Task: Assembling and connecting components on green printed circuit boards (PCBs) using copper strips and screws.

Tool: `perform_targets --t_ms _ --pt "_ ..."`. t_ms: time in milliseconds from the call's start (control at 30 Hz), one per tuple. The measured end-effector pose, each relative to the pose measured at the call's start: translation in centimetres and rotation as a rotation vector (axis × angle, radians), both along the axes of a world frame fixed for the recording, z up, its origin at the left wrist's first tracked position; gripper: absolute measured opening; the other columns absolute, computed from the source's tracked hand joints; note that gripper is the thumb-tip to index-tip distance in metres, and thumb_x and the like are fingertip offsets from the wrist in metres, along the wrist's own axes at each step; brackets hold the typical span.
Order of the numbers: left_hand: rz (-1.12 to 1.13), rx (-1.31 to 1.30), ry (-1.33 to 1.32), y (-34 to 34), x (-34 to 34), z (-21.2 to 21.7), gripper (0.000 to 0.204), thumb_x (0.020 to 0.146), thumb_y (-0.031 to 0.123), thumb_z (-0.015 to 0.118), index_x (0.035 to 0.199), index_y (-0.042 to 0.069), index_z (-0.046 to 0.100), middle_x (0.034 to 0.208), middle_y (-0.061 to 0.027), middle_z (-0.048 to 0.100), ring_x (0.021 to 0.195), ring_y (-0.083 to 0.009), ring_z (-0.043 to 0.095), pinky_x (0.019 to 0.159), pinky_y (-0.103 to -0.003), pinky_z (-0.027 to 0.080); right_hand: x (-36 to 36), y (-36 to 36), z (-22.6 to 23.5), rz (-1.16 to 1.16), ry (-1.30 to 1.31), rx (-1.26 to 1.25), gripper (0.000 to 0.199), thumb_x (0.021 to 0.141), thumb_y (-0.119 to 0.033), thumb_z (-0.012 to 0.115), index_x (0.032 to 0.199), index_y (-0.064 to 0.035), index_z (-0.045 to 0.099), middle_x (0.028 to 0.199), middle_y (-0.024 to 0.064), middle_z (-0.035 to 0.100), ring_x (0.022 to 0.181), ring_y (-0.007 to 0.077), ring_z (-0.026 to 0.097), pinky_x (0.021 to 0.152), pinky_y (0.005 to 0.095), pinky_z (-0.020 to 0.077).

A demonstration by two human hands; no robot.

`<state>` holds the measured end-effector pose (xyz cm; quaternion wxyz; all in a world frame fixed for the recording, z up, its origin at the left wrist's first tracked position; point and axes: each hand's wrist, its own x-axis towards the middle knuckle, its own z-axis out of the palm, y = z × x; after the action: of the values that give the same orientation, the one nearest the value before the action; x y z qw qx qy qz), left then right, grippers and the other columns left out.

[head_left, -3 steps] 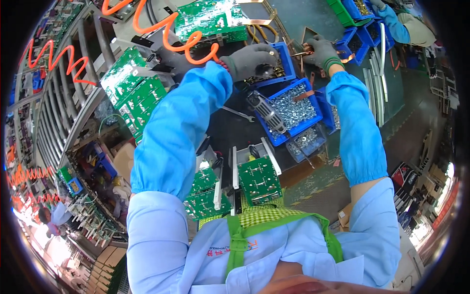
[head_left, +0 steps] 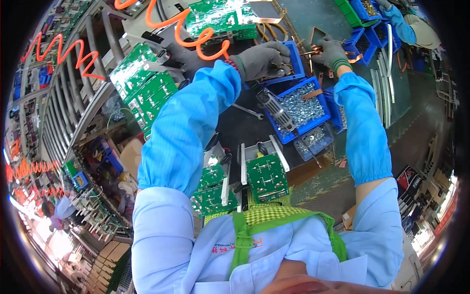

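My left hand (head_left: 262, 59), in a grey glove, reaches into a small blue bin (head_left: 295, 62) with its fingers curled down among the parts; whether it holds anything is hidden. My right hand (head_left: 332, 51), also gloved, pinches a thin copper-coloured metal strip (head_left: 313, 50) just right of that bin. Below both hands is a larger blue bin of silvery screws (head_left: 306, 105). An electric screwdriver (head_left: 277, 110) lies across its left edge. A green circuit board (head_left: 267, 176) sits in a fixture close to my chest.
An orange coiled cable (head_left: 188, 30) hangs over a large green board (head_left: 223, 17) at the back. Stacked green boards (head_left: 142, 83) fill the rack on my left. A wrench (head_left: 247, 111) lies on the dark mat. More blue bins (head_left: 364, 41) and metal rails (head_left: 384, 83) stand to the right.
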<state>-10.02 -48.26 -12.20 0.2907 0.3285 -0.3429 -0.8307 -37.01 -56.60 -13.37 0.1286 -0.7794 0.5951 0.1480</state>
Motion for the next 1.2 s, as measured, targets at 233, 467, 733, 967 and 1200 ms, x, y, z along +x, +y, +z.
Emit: perform_targets --t_ms 233,467,733,967,1200 --pt "0.133 0.194 -0.073 0.8 0.3 0.6 0.022 0.087 0.007 0.058 0.107 0.0 0.056 0.095 -0.0085 0.06 0.08 -0.0127 0.061 0.062 -0.022 0.055 3.0 1.7 0.3 -0.158 0.094 -0.034 0.045 0.069 -0.024 0.072 0.112 -0.0138 0.062 0.137 0.0128 0.041 0.117 0.037 0.048 0.097 0.0387 0.0418" --pt "0.225 0.188 -0.188 1.5 -0.5 2.3 0.018 0.086 0.003 0.055 0.102 -0.002 0.055 0.079 -0.0068 0.058 0.064 -0.0111 0.058 0.05 -0.021 0.048 0.1 2.4 -1.8 -0.148 -0.018 -0.198 0.041 0.069 -0.026 0.07 0.109 -0.0194 0.064 0.132 0.0103 0.044 0.111 0.0329 0.053 0.095 0.0392 0.044" --pt "0.254 0.146 -0.18 2.5 -0.2 6.3 0.019 0.087 0.005 0.055 0.105 -0.001 0.054 0.085 -0.0079 0.059 0.071 -0.0108 0.06 0.058 -0.02 0.053 -1.8 2.9 -0.6 -0.234 -0.198 -0.417 0.038 0.066 -0.029 0.072 0.101 -0.0152 0.067 0.12 0.0131 0.05 0.105 0.0323 0.054 0.092 0.039 0.0437" --pt "0.229 -0.383 -0.142 4.3 2.6 6.2 0.022 0.087 0.002 0.055 0.109 0.0 0.055 0.093 -0.0072 0.06 0.081 -0.0092 0.059 0.066 -0.017 0.051 -3.3 3.2 4.7 -0.135 -0.344 -0.621 0.036 0.063 -0.028 0.074 0.093 -0.0093 0.067 0.112 0.0133 0.052 0.103 0.0309 0.054 0.088 0.0364 0.0458" --pt "0.503 -0.241 0.175 9.4 11.4 15.3 0.026 0.09 0.004 0.052 0.115 -0.003 0.053 0.107 -0.0147 0.056 0.093 -0.0187 0.06 0.079 -0.025 0.051 6.1 11.4 21.1 0.153 -0.763 -0.527 0.023 0.066 -0.013 0.074 0.087 -0.01 0.064 0.115 0.0122 0.046 0.095 0.0242 0.056 0.078 0.0351 0.0482"
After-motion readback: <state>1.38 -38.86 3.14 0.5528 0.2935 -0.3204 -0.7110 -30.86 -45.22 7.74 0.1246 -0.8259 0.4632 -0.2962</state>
